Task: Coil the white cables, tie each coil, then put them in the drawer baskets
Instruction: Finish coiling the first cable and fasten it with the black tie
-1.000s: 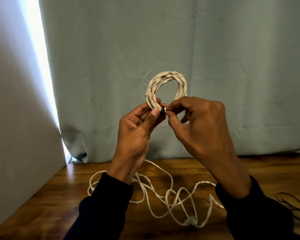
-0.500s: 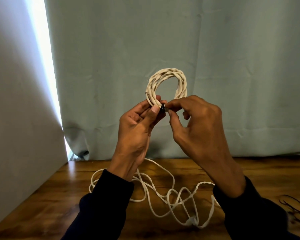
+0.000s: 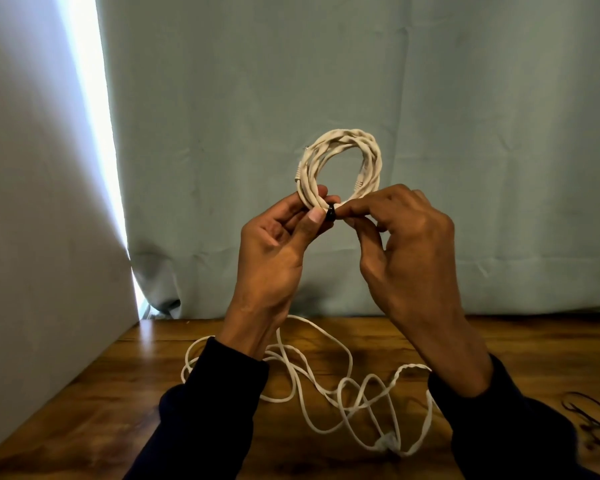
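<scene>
Little has shifted: left hand still grips coil mid-frame, right hand pinches black tie. Tying step; next, cinch it.

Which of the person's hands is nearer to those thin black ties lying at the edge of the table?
The right. The right hand is raised on the same side as the black ties; the left hand is farther across, gripping the white coil.

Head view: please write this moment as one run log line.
step: tying coil | left hand: grips white coil | right hand: pinches black tie | loose white cable: uncoiled on table
</scene>
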### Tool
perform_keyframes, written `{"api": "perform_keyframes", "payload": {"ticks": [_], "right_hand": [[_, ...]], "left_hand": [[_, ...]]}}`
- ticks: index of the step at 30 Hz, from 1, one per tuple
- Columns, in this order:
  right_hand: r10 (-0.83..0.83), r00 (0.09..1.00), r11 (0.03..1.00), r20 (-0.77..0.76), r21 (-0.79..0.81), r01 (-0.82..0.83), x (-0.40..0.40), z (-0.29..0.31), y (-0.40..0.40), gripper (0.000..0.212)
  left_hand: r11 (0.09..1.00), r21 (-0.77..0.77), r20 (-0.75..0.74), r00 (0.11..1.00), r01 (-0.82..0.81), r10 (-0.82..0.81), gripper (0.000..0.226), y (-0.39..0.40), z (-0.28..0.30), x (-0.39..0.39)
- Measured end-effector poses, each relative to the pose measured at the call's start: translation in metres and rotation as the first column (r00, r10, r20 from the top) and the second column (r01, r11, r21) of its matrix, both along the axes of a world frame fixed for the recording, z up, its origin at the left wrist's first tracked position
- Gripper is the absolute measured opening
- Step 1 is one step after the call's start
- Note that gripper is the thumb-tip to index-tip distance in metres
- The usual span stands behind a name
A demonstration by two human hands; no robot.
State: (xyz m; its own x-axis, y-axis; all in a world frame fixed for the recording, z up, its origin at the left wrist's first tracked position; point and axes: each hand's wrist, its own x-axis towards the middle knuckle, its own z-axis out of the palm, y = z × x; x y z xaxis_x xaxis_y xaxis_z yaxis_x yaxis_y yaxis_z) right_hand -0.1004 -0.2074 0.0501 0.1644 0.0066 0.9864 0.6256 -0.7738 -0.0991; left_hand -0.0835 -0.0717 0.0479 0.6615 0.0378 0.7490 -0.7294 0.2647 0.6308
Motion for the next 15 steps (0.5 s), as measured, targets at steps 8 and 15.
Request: {"api": "perform_keyframes", "payload": {"ticks": [8, 15], "right_hand": [[0.03, 0.987, 0.997, -0.16, 0.076, -0.018, -0.0105, 0.0062, 0.0034, 0.041], [0.023, 0.975, 0.995, -0.222, 0.099, -0.001, -0.0082, 0.0077, 0.0043, 0.043]], "left_hand": [[0.988, 0.097, 0.067, 0.992, -0.117, 0.111, 0.026, -0.0002, 0.0001, -0.0014], [0.969, 0.169, 0.138, 0.977, -0.182, 0.16, 0.026, 0.0008, 0.0011, -0.0029]]}}
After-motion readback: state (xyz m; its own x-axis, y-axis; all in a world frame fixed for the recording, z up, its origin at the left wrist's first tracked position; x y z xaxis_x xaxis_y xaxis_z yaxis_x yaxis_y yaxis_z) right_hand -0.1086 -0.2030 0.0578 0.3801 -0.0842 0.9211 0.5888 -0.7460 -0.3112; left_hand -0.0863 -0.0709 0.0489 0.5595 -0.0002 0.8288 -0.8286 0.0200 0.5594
